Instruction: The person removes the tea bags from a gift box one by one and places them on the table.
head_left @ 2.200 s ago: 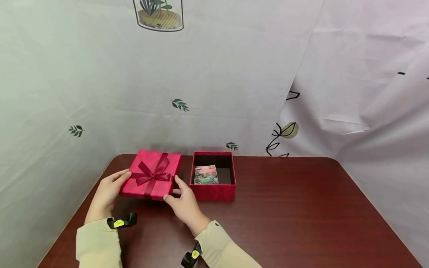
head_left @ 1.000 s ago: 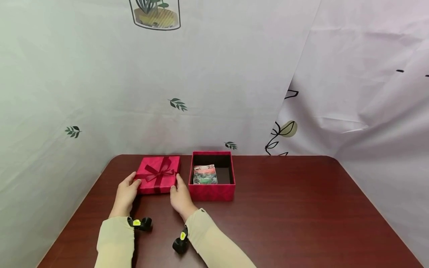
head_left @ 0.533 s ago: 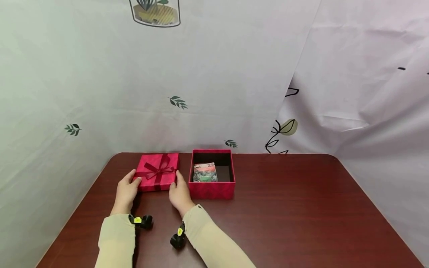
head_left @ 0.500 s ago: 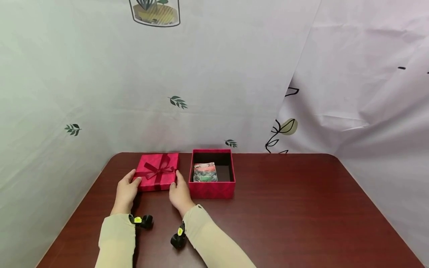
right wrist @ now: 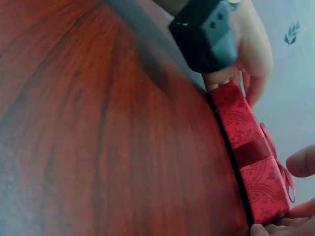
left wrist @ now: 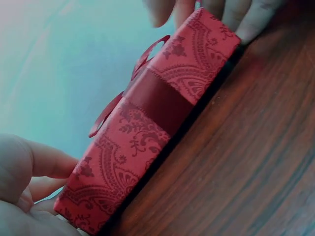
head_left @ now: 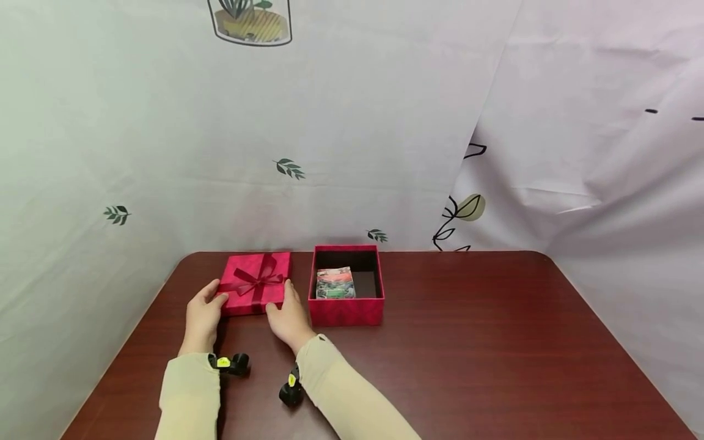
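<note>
A red patterned gift box lid (head_left: 242, 302) with a dark red ribbon bow (head_left: 257, 282) lies at the table's back left. My left hand (head_left: 201, 315) pinches its near left corner; in the left wrist view the left fingers (left wrist: 49, 162) touch the lid's end. Along the lid's right side rest the fingers of my right hand (head_left: 288, 318). In the right wrist view, the right thumb (right wrist: 302, 161) stands apart from the lid. Beside the lid, the open red box (head_left: 346, 312) has a dark inside and holds a small printed packet (head_left: 335, 283).
Both hands work over a dark red-brown wooden table (head_left: 467, 342) with rounded back corners. A pale printed cloth (head_left: 352, 122) hangs behind it and along the sides. A black camera (head_left: 239, 364) sits on the left wrist, another camera (head_left: 290, 391) on the right.
The lid was held tilted further left and nearer, then came down flat beside the box. Since half a second ago the right thumb has moved left, away from the lid. The box stays put.
</note>
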`<state>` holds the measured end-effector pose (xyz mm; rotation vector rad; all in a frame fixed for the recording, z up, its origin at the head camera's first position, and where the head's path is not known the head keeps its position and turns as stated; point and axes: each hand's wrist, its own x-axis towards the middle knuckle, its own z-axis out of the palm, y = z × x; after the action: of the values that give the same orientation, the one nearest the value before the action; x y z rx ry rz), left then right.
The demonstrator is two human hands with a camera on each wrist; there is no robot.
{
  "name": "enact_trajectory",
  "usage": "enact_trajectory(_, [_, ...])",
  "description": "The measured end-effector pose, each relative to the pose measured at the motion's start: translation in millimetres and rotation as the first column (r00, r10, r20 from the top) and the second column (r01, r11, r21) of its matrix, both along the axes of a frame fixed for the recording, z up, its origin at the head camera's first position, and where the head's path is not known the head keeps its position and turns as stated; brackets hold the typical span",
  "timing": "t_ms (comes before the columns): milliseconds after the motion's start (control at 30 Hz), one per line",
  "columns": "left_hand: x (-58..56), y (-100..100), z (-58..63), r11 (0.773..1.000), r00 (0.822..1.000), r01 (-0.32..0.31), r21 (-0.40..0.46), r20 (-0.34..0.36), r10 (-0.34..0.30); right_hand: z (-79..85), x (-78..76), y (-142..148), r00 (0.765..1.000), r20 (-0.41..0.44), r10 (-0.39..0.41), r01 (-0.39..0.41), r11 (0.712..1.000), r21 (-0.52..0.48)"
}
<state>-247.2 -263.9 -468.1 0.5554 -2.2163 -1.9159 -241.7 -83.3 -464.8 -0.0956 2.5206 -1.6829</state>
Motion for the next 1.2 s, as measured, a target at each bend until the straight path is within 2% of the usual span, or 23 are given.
enact_trajectory(233, [0.4,0.8,-3.7,0.999,1.000,-0.030,-0.035,-0.006,0.030,3.2,1.5,-1.6,0.999,0.039,0.023,-0.021,0.998,-0.051])
enact_trajectory(367, [0.4,1.2,-5.4,0.997,0.999,-0.047,-0.056,-0.025,0.045,8.9,3.3,-0.3,0.999,0.016,0.051,-0.050,0.996,-0.069])
enact_trajectory(467, [-0.1,2.7,-5.5,0.995,0.996,-0.081,-0.064,-0.048,0.078,15.4,7.3,4.4,0.995,-0.013,0.102,-0.103,0.993,-0.057])
enact_trajectory(567, [0.1,6.6,-2.3,0.990,0.992,-0.113,-0.086,-0.071,0.107,23.3,12.4,15.1,0.980,-0.062,0.188,-0.189,0.982,-0.011])
enact_trajectory(667, [0.7,12.7,4.3,0.984,0.988,-0.131,-0.125,-0.103,0.118,33.1,18.3,30.8,0.955,-0.141,0.262,-0.260,0.965,0.032])
enact_trajectory(767, [2.4,20.6,14.0,0.973,0.983,-0.146,-0.180,-0.134,0.123,43.1,23.6,48.4,0.930,-0.219,0.295,-0.307,0.952,-0.022])
enact_trajectory(933, [3.8,35.2,27.2,0.945,0.978,-0.129,-0.302,-0.198,0.070,60.4,28.8,79.2,0.903,-0.290,0.318,-0.386,0.897,-0.216])
enact_trajectory(1000, [4.0,41.4,31.7,0.936,0.971,-0.107,-0.336,-0.236,0.026,65.8,28.1,92.3,0.895,-0.327,0.304,-0.391,0.888,-0.243])
enact_trajectory(1100, [5.5,52.2,39.5,0.915,0.954,-0.075,-0.395,-0.295,-0.049,71.3,24.9,110.5,0.893,-0.381,0.241,-0.352,0.900,-0.255])
enact_trajectory(1200, [7.9,64.0,47.8,0.881,0.919,-0.061,-0.469,-0.371,-0.134,74.7,19.3,126.5,0.891,-0.423,0.165,-0.297,0.916,-0.269])
